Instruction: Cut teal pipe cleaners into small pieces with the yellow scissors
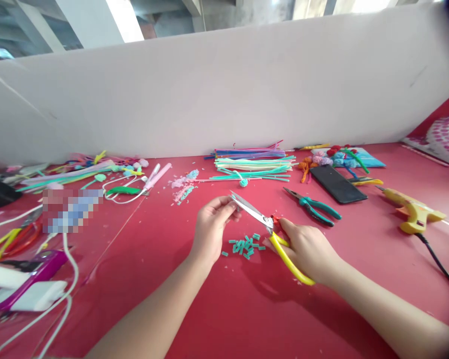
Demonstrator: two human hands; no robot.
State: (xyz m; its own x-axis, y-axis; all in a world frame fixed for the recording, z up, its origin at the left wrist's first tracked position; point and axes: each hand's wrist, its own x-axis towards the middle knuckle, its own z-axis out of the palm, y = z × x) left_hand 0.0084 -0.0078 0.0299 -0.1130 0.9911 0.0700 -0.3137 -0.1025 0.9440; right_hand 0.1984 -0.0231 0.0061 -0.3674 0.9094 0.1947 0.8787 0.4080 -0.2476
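Note:
My right hand (307,249) is wrapped round the handles of scissors (252,210) with yellow and red grips. The blades point up and left, with their tips at the fingers of my left hand (215,219). Those left fingers are pinched on a small teal piece of pipe cleaner (233,198), mostly hidden by the fingers and blades. Below, on the red table, lies a loose pile of short teal pipe-cleaner pieces (245,245).
Pipe-cleaner bundles (252,164) lie near the white partition (224,94). Teal-handled pliers (314,207), a black phone (338,184) and a yellow glue gun (413,207) are at the right. On the left are a purple power strip (48,264), white cables and other scissors (13,242).

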